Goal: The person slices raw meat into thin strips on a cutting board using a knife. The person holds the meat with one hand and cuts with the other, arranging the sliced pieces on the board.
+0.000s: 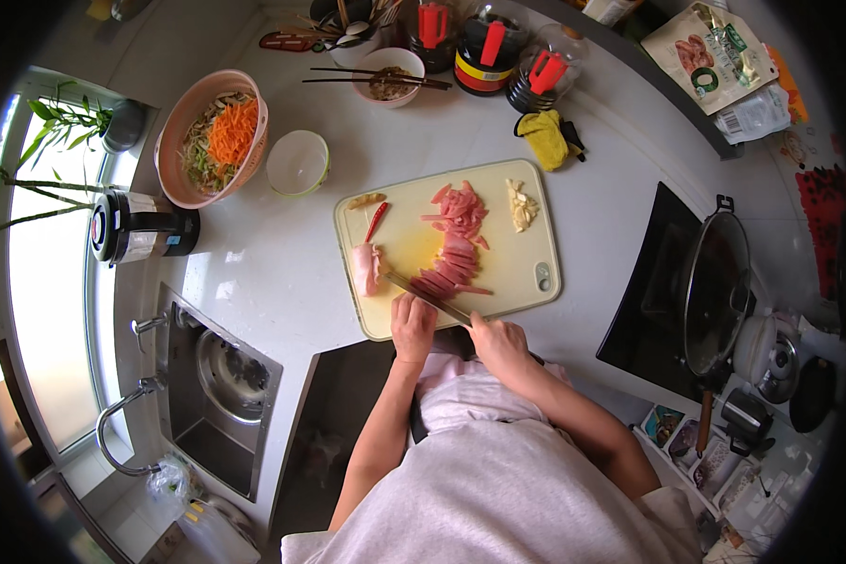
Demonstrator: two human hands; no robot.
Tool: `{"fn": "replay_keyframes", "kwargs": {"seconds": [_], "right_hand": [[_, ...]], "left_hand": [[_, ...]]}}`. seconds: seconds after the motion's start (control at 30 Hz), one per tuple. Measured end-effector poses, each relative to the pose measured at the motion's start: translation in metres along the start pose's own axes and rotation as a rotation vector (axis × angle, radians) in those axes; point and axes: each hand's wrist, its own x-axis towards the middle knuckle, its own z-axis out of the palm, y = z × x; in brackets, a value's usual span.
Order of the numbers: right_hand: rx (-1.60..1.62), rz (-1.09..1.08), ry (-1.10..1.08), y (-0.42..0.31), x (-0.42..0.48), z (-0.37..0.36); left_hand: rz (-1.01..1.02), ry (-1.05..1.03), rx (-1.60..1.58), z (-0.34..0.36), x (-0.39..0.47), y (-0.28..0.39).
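Note:
A kitchen knife (430, 299) is gripped by its handle in my right hand (499, 344), its blade slanting up and left over a cream cutting board (515, 268). At the board's near edge my left hand (414, 326) has its fingers curled close beside the blade; what lies under them is hidden. Thin slices of raw meat (455, 264) fan out along the blade's far side, below a pile of meat strips (462, 210). An uncut piece of pale meat (366, 270) rests at the left, near a red chilli (376, 221) and ginger (366, 201). Chopped garlic (520, 206) sits at the right.
Left of the board are a white bowl (298, 163), a pink colander (254, 158) of shredded vegetables and a sink (211, 458). Behind stand a bowl with chopsticks (389, 99) and sauce jars (490, 53). A yellow cloth (544, 139) lies behind right; the cooktop (641, 303) is right.

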Motion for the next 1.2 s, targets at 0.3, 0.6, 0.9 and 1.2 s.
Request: {"fn": "replay_keyframes", "kwargs": {"seconds": [0.3,0.6,0.9,1.2], "right_hand": [[0.008,0.010,0.003,0.006,-0.008,0.001],[0.002,0.068,-0.015,0.045,-0.047,-0.025],[0.054,0.035,0.004,0.030,-0.038,-0.019],[-0.002,0.053,0.025,0.013,-0.028,-0.028]], "left_hand": [[-0.032,0.030,0.013,0.000,0.000,0.004],[0.008,0.011,0.061,-0.024,-0.004,0.003],[0.074,-0.164,0.095,-0.032,0.014,0.005],[0.143,-0.206,0.111,-0.053,0.025,-0.003]]}}
